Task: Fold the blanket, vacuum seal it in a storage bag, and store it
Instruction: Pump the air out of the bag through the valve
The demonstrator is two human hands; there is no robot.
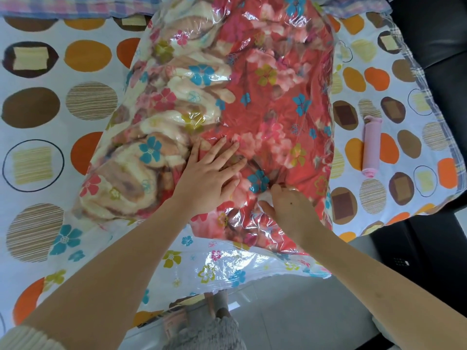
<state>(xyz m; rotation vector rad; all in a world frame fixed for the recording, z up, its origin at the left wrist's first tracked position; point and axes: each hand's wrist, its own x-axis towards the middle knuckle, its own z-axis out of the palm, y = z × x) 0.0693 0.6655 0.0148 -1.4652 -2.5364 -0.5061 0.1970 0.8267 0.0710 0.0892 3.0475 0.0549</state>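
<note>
Two bare hands are down on a big clear plastic storage bag (227,267) with little blue, pink and yellow flowers printed on it. The bag lies in the middle of a white bed sheet (38,147) that has brown and orange spots. Inside the bag is a thick red fleece blanket (267,109) with pink and cream flowers. It is folded up and puffy, and it fills most of the bag. The near end of the bag is flat and see-through, and it hangs a bit over the edge of the bed.

The left hand (209,175) lies flat on top of the bag. Its fingers are straight and spread, and they press on the plastic over the blanket. The right hand (290,208) is just beside it, a little nearer to the person. Its thumb and fingers are curled round a small white cap (265,197) on top of the bag and pinch it. The two hands are close together but do not touch.

A pink tube-shaped pump (371,146) lies on the sheet to the right of the bag, well apart from the hands. Past the right edge of the bed is a black padded seat (434,34). A checked cloth (75,6) lies along the far edge of the bed, behind the bag. Near the person, a grey tiled floor (303,311) shows below the bed.
</note>
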